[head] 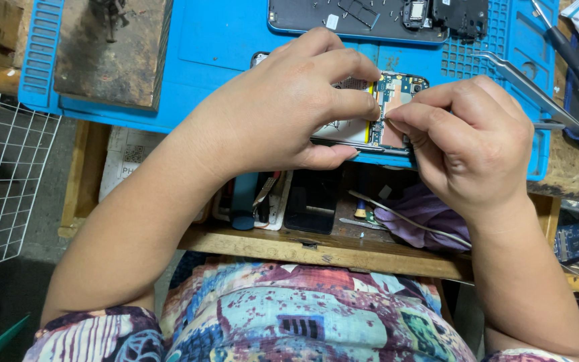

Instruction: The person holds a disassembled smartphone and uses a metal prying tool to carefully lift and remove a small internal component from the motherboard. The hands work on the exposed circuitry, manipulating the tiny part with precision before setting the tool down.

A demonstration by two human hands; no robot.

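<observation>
An opened phone [389, 107] with its back off lies on a blue work mat [216, 40], showing a circuit board and a white battery. My left hand [289, 107] lies over the phone's left part and grips it, thumb under its near edge. My right hand [467, 141] pinches a small part at the circuit board, fingertips pressed together at the phone's middle. What is between those fingertips is too small to tell.
A second opened phone [370, 17] lies at the mat's far edge. Metal tweezers [537, 90] and a yellow-tipped screwdriver [574, 64] lie at the right. A worn block [112, 50] sits at the far left. A drawer [316, 201] below holds tools, phones and purple cloth. A wire rack [1, 181] stands left.
</observation>
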